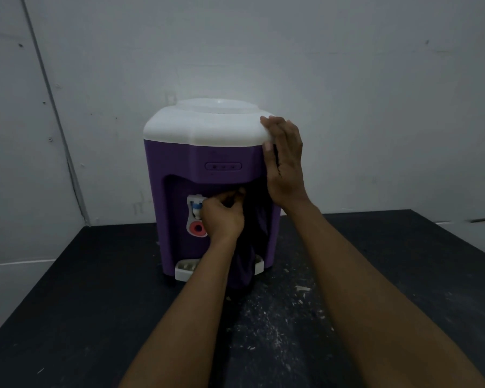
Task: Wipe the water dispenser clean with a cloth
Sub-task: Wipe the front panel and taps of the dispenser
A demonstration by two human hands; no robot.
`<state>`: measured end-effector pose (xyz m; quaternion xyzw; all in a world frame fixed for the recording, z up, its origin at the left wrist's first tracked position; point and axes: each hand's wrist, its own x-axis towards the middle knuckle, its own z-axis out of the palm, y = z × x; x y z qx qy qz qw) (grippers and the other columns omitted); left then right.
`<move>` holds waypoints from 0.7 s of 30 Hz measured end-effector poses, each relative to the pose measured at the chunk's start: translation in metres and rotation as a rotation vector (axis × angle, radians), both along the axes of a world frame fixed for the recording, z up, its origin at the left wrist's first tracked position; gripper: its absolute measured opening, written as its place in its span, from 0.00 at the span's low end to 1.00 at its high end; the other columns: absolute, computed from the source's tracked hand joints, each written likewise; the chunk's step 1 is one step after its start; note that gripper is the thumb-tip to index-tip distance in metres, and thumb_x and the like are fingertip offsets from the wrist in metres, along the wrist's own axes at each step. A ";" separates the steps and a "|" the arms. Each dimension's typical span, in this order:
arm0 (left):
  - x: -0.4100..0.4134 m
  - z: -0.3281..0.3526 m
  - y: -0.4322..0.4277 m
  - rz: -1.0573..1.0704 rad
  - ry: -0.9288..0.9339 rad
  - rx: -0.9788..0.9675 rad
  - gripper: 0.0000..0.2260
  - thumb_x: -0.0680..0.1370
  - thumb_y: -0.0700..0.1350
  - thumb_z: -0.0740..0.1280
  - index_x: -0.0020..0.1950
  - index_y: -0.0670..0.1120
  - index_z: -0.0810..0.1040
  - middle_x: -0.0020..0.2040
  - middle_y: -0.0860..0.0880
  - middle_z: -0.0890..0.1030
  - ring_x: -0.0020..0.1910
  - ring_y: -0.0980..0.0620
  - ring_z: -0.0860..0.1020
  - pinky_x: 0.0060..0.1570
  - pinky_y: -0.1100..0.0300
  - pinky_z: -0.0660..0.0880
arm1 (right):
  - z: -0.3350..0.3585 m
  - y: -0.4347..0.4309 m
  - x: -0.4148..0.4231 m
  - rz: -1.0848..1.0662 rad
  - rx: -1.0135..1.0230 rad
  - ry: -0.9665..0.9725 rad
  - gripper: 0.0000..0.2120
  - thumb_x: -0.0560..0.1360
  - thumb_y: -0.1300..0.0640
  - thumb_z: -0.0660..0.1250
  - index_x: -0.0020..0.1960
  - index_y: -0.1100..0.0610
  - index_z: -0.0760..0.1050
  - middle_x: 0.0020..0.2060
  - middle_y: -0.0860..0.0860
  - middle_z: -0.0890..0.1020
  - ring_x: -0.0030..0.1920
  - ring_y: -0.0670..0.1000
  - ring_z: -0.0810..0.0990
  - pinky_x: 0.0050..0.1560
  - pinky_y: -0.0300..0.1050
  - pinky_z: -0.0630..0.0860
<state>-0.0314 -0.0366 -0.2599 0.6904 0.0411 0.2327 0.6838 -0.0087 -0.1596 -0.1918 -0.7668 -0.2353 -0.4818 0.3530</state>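
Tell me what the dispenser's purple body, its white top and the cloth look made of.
The purple body looks like moulded plastic with a matte finish: smooth rounded edges, no shine. The white top also looks plastic, smooth and slightly satin, one curved piece. The cloth is soft dark fabric, hanging in limp folds from the left hand; its weave is too dark to tell.

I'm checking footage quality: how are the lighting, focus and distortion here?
Head view: dim, flat light; the dark cloth in the left hand nearly merges with the water dispenser; the wide-angle lens bows the wall seam; the right hand on the white top looks sharp.
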 end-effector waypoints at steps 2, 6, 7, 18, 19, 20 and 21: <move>-0.005 -0.004 -0.001 0.061 -0.088 0.123 0.11 0.80 0.51 0.71 0.54 0.45 0.87 0.48 0.51 0.86 0.43 0.57 0.82 0.45 0.62 0.79 | 0.000 0.000 0.001 -0.007 -0.012 0.009 0.20 0.86 0.59 0.56 0.78 0.56 0.66 0.76 0.52 0.67 0.80 0.58 0.56 0.80 0.39 0.47; -0.005 -0.002 0.000 0.099 -0.220 0.333 0.14 0.78 0.55 0.73 0.50 0.45 0.87 0.41 0.50 0.86 0.37 0.55 0.82 0.37 0.58 0.80 | 0.000 -0.001 0.003 -0.030 -0.029 0.012 0.20 0.86 0.57 0.58 0.78 0.55 0.66 0.76 0.52 0.66 0.79 0.57 0.56 0.79 0.39 0.48; -0.005 0.000 -0.001 0.102 -0.218 0.361 0.15 0.77 0.56 0.74 0.51 0.45 0.87 0.42 0.49 0.86 0.37 0.55 0.82 0.37 0.58 0.80 | 0.000 -0.003 0.003 -0.036 -0.043 0.007 0.21 0.86 0.56 0.59 0.78 0.55 0.66 0.76 0.52 0.66 0.79 0.57 0.56 0.79 0.40 0.49; -0.007 -0.011 -0.009 0.036 -0.097 -0.019 0.09 0.80 0.51 0.71 0.52 0.48 0.86 0.43 0.58 0.83 0.44 0.63 0.81 0.48 0.68 0.77 | -0.001 -0.019 0.010 -0.058 -0.164 -0.006 0.27 0.85 0.50 0.60 0.79 0.62 0.62 0.77 0.58 0.65 0.78 0.60 0.58 0.80 0.41 0.49; -0.008 -0.011 -0.010 0.046 -0.116 -0.007 0.08 0.81 0.51 0.70 0.51 0.48 0.85 0.42 0.59 0.83 0.43 0.64 0.80 0.45 0.72 0.75 | -0.002 -0.019 0.010 -0.054 -0.161 -0.008 0.27 0.85 0.50 0.59 0.79 0.62 0.62 0.77 0.58 0.64 0.78 0.60 0.57 0.80 0.39 0.48; -0.008 -0.011 -0.010 0.058 -0.139 0.017 0.09 0.81 0.51 0.70 0.50 0.47 0.85 0.41 0.59 0.82 0.42 0.64 0.80 0.43 0.73 0.74 | -0.003 -0.018 0.012 -0.048 -0.154 -0.006 0.27 0.85 0.50 0.59 0.79 0.62 0.61 0.78 0.58 0.64 0.79 0.61 0.57 0.79 0.38 0.47; -0.008 -0.011 -0.010 0.066 -0.158 0.045 0.10 0.81 0.51 0.70 0.50 0.46 0.85 0.41 0.58 0.83 0.41 0.63 0.80 0.42 0.72 0.74 | -0.004 -0.017 0.013 -0.043 -0.147 -0.005 0.27 0.85 0.51 0.60 0.80 0.62 0.61 0.78 0.58 0.63 0.79 0.61 0.56 0.79 0.36 0.46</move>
